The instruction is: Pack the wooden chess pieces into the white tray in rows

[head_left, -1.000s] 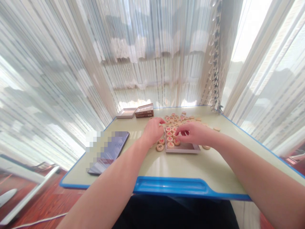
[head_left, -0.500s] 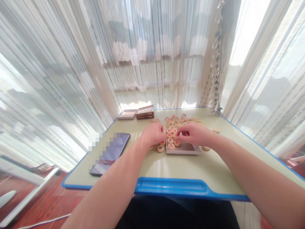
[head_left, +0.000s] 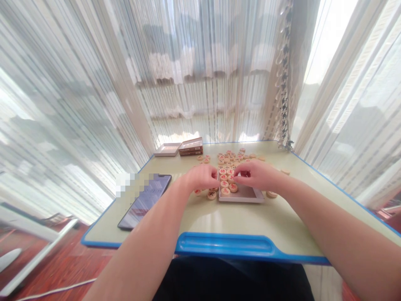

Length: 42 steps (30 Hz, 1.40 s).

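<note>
A shallow grey tray lies in the middle of a pale green table. Round wooden chess pieces with red and black marks fill its left part. My right hand hovers over the tray, fingers pinched on a piece I can barely see. My left hand rests at the tray's left edge, fingers curled down over loose pieces. A heap of more pieces lies behind the tray.
A dark phone lies at the left of the table. Two flat boxes stand at the far left corner. Stray pieces lie right of the tray. Sheer curtains surround the table; a blue lip edges its front.
My left hand has drawn back from the heap toward the tray's left edge. My right hand has stayed over the tray, shifting slightly.
</note>
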Motion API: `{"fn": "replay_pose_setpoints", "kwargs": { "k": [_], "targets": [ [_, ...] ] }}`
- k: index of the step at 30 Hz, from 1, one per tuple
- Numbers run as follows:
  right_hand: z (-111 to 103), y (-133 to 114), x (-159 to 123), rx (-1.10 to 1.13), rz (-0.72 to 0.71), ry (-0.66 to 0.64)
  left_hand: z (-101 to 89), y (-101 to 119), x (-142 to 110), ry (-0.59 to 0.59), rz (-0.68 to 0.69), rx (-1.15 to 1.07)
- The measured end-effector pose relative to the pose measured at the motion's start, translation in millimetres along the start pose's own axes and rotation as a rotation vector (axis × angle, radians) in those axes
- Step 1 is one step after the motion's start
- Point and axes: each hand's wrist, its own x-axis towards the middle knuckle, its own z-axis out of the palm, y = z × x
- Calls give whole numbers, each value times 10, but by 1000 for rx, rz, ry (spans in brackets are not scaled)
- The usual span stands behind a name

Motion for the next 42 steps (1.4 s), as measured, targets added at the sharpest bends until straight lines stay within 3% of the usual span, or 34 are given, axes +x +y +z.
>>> {"fn": "replay_pose_setpoints", "kwargs": {
  "k": [5, 19, 28, 42],
  "targets": [
    [3, 2, 6, -1, 13, -7, -20, 0, 6, -30, -28, -41],
    [15, 26, 9, 19, -11, -3, 11, -28, 33, 30, -54, -53],
    [8, 13, 5, 35, 8, -11, -37, -23, 13, -49, -32, -84],
    [14, 27, 8, 45, -6, 30, -23, -44, 17, -16, 1, -24]
  ]
}}
